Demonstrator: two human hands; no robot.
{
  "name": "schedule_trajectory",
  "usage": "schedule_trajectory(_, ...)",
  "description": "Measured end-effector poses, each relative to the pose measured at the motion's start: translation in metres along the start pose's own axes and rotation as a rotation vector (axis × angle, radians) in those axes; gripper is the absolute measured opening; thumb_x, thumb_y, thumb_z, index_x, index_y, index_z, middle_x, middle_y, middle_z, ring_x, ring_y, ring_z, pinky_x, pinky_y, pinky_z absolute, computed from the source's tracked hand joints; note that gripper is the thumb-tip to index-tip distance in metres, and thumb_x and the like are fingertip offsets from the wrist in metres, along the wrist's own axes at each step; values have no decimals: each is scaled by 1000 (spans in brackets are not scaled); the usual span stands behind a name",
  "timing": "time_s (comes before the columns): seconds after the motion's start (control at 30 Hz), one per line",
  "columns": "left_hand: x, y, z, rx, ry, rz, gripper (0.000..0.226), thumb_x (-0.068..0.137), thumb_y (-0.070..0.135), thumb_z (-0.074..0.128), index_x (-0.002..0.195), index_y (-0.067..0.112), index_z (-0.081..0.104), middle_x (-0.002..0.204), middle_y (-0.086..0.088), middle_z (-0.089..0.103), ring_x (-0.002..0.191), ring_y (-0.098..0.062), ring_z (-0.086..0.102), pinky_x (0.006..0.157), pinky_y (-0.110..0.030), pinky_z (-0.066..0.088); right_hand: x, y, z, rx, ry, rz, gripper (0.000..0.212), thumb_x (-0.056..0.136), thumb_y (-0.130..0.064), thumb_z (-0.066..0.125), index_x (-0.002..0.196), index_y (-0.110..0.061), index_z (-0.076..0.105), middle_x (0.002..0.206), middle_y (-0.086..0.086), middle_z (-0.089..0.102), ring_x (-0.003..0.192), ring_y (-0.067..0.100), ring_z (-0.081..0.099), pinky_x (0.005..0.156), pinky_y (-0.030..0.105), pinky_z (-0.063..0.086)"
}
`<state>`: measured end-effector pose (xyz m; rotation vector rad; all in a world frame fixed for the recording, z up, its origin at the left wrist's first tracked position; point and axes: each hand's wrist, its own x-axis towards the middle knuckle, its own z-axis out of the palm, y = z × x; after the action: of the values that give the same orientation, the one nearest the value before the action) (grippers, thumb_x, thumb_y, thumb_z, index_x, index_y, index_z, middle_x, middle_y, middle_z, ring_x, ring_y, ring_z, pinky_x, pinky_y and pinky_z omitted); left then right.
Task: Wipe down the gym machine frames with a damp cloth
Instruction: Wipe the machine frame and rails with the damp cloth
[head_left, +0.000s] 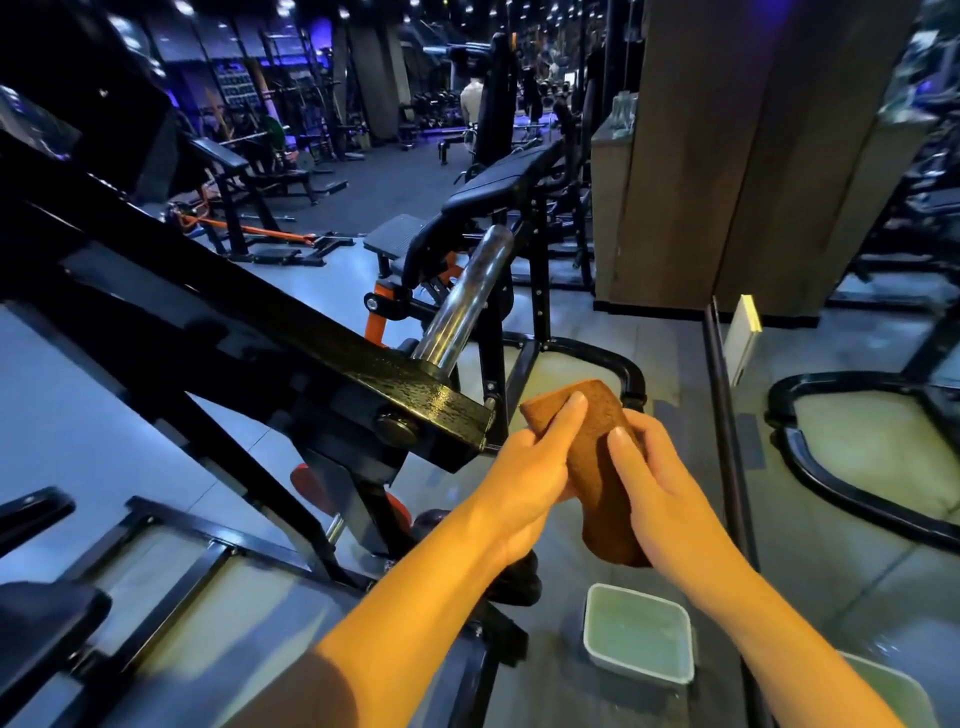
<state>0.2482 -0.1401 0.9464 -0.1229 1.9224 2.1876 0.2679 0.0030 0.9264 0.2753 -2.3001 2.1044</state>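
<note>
The cloth (587, 457), a brown folded pad, is held up in front of the person between both hands, clear of any metal and just to the right of the end of the black beam (415, 400). The left hand (530, 467) wraps its fingers round the cloth's upper left part, with one finger laid across the front; the right hand (654, 473) grips the right edge with its thumb on the face of the fabric. Judging by that two-handed hold, the cloth is being folded or squeezed into shape, not wiped, so no stroke is under way at this moment. Below the hands a tub (639, 631) of pale liquid stands on the floor, with the rim of a second tub (898, 691) at the lower right, which suggests the cloth is wetted here. The beam's top shows a speckled sheen, but whether that is moisture or paint texture cannot be told. The chrome bar (467, 296) beyond it and the black frame (171, 551) low on the left show no clear sign either way. As far as can be judged, most of the wiping lies ahead, and the beam end is the nearest surface.
</note>
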Motion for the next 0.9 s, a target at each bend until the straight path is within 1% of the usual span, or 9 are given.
schedule_trajectory(0.1,0,6,-1,-31,-5,-2,50,104,50,46,126,11,68,108,-8,77,96,-14,74,74,-24,57,2,-5,5,25,49,-36,34,102,-44,49,135,-38,48,104,-19,71,94,-1,70,73,11,51)
schedule_trajectory(0.23,4,9,-1,-59,17,-30,53,103,52,50,135,12,58,114,-9,76,103,-17,74,85,-32,60,7,-8,7,-50,196,-154,25,104,-27,56,126,-37,63,100,-25,72,96,-4,68,75,8,49)
schedule_trajectory(0.3,5,7,3,-109,83,-83,61,97,55,61,140,13,50,117,-14,74,104,-23,74,88,-41,62,7,-6,9,-124,345,-187,26,103,-28,59,127,-38,63,102,-28,69,100,-8,64,78,5,48)
schedule_trajectory(0.4,7,1,8,-131,90,-106,69,90,63,63,137,13,54,119,-13,73,110,-25,72,97,-44,59,5,1,12,-216,444,-189,32,101,-35,60,133,-41,60,108,-25,65,102,-6,62,81,9,45)
schedule_trajectory(0.47,4,2,11,-149,9,-68,63,89,58,64,133,12,59,119,-13,73,113,-25,70,103,-46,54,1,7,14,-263,386,-214,28,102,-38,59,129,-46,58,107,-28,62,104,-5,59,84,11,43)
schedule_trajectory(0.6,-1,11,4,-54,-2,-13,47,93,46,70,123,10,67,112,-14,75,107,-26,72,97,-48,58,-3,11,12,-367,259,-274,19,102,-43,51,119,-50,55,113,-22,44,111,-3,46,87,8,37)
schedule_trajectory(0.7,-9,21,-6,57,17,19,38,101,43,61,114,9,72,106,-16,75,102,-24,72,96,-44,58,-2,7,11,-297,49,-217,30,103,-48,42,131,-41,48,127,-16,44,109,-6,54,84,12,47)
schedule_trajectory(0.8,-20,34,-16,237,45,98,36,103,47,55,110,18,74,104,-7,77,103,-15,72,100,-33,55,-4,-6,21,-230,-125,-172,30,101,-55,38,128,-67,31,88,-7,67,69,11,65,59,32,51)
schedule_trajectory(0.9,-34,45,-34,330,164,206,35,102,48,54,117,22,71,105,-1,76,93,-10,73,85,-29,61,2,-8,33,-201,3,-171,42,104,-49,41,142,-60,27,77,-4,67,65,8,64,55,18,46)
